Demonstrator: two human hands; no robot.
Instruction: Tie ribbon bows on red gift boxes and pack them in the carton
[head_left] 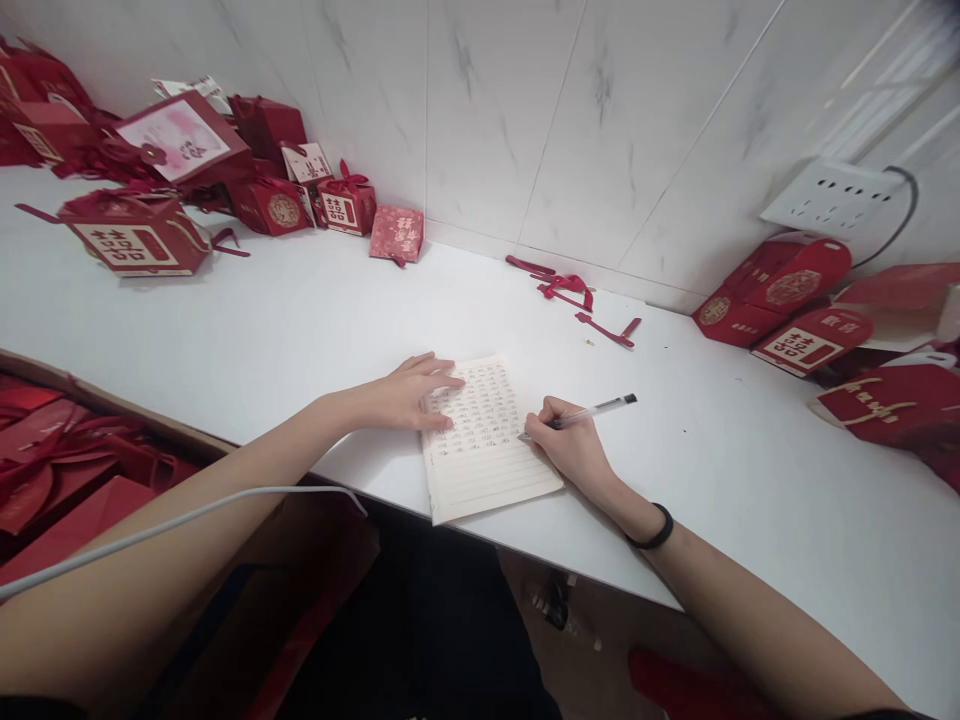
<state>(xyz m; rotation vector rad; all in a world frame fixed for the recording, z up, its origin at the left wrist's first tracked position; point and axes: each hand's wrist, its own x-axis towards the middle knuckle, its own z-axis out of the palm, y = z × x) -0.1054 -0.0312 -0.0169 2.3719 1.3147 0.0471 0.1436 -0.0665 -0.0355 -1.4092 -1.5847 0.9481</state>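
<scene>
A lined notebook (487,480) lies at the front edge of the white table, its upper part filled with rows of small handwriting and its lower lines blank. My left hand (412,395) rests with spread fingers on the notebook's left side. In my right hand (566,440) is a clear pen with a black end cap (611,405), gripped between thumb and fingers. The pen's tip meets the page near its right edge, at the end of the lowest written rows. A black band (660,527) circles my right wrist.
Red gift boxes (139,235) stand along the back left, and more red boxes (780,285) at the right below a white power strip (832,197). Red ribbon pieces (566,290) lie near the tiled wall. A white cable (225,497) crosses my left forearm.
</scene>
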